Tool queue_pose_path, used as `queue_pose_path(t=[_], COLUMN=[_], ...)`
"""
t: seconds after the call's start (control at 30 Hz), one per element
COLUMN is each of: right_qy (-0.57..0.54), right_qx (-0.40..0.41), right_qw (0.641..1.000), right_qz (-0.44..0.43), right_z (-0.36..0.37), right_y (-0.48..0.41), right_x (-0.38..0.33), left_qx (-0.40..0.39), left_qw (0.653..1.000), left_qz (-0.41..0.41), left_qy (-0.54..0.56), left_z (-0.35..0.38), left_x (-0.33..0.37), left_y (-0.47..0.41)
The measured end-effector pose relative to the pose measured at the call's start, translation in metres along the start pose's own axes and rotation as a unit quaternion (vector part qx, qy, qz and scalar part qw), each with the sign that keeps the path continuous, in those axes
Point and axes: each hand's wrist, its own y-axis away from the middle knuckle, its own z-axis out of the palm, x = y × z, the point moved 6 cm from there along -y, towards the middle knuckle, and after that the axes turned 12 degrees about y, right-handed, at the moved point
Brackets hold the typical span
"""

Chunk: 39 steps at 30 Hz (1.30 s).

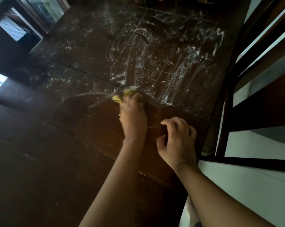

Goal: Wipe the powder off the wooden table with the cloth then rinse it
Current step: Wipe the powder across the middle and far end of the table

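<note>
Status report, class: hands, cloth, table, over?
Left hand gripping yellow cloth, mid-table. Right hand resting on table. Powder smeared ahead. Nothing in the way.

glossy dark wood table point(73, 161), powder-streaked point(179, 63), yellow cloth point(120, 95)
</note>
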Motion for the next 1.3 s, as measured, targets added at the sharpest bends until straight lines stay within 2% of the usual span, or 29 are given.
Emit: queue_pose_path(t=[0.07,0.1,0.17,0.2,0.23,0.3,0.4,0.47,0.53,0.6,0.67,0.73,0.77,0.83,0.93,1.0,1.03,1.07,1.13,1.2,1.3], right_qy=[-0.023,-0.024,-0.033,-0.050,-0.074,-0.111,-0.084,-0.045,0.008,0.080,0.132,0.134,0.118,0.073,0.030,0.008,0.005,0.003,-0.010,-0.016,-0.006], right_qx=[0.008,0.008,-0.022,-0.057,-0.099,-0.147,-0.094,-0.068,-0.066,-0.065,-0.066,-0.073,-0.077,-0.084,-0.038,0.000,0.012,0.021,0.029,0.034,0.034], right_qw=[0.997,0.996,0.998,0.997,0.992,0.982,0.988,0.992,0.996,0.994,0.989,0.986,0.986,0.988,0.993,0.994,0.993,0.993,0.993,0.994,0.994], right_qz=[0.077,0.085,0.040,0.006,-0.021,-0.051,-0.093,-0.094,-0.066,-0.034,0.012,0.066,0.087,0.109,0.109,0.113,0.114,0.113,0.112,0.103,0.105], right_z=[-0.005,-0.007,-0.010,-0.012,-0.017,-0.042,-0.112,-0.163,-0.203,-0.228,-0.239,-0.235,-0.228,-0.206,-0.181,-0.178,-0.177,-0.177,-0.176,-0.176,-0.181], right_y=[0.000,0.002,0.008,0.012,0.014,0.013,-0.007,-0.023,-0.036,-0.047,-0.055,-0.059,-0.058,-0.050,-0.040,-0.042,-0.044,-0.045,-0.045,-0.044,-0.045], right_x=[0.012,0.017,0.025,0.028,0.033,0.045,0.055,0.064,0.085,0.118,0.158,0.195,0.208,0.219,0.223,0.225,0.228,0.231,0.234,0.232,0.230], left_qx=[-0.071,-0.119,-0.203,-0.220,-0.213,-0.130,0.005,0.032,-0.009,-0.092,-0.186,-0.252,-0.257,-0.191,-0.043,-0.003,-0.009,-0.031,-0.127,-0.244,-0.349], left_qw=[0.995,0.988,0.969,0.964,0.967,0.988,0.999,0.997,0.999,0.993,0.973,0.954,0.954,0.973,0.997,0.998,0.998,0.998,0.989,0.954,0.893], left_qz=[0.067,0.097,0.141,0.148,0.139,0.075,-0.039,-0.065,-0.028,0.052,0.129,0.160,0.153,0.117,-0.007,-0.052,-0.050,-0.031,0.057,0.159,0.266], left_qy=[0.016,0.011,0.001,0.001,0.005,0.029,0.016,0.009,0.031,0.045,0.045,0.035,0.036,0.052,0.069,0.040,0.036,0.044,0.053,0.076,0.100], left_z=[0.027,0.033,0.027,0.017,0.004,-0.021,-0.018,0.004,0.036,0.071,0.093,0.094,0.086,0.057,0.026,0.037,0.051,0.066,0.100,0.117,0.103], left_x=[0.034,0.046,0.049,0.040,0.029,0.006,-0.006,0.012,0.043,0.077,0.101,0.102,0.095,0.074,0.044,0.049,0.059,0.074,0.109,0.136,0.130], left_y=[0.012,0.019,0.029,0.031,0.031,0.022,0.008,0.008,0.020,0.048,0.076,0.086,0.083,0.071,0.038,0.023,0.021,0.024,0.044,0.077,0.103])
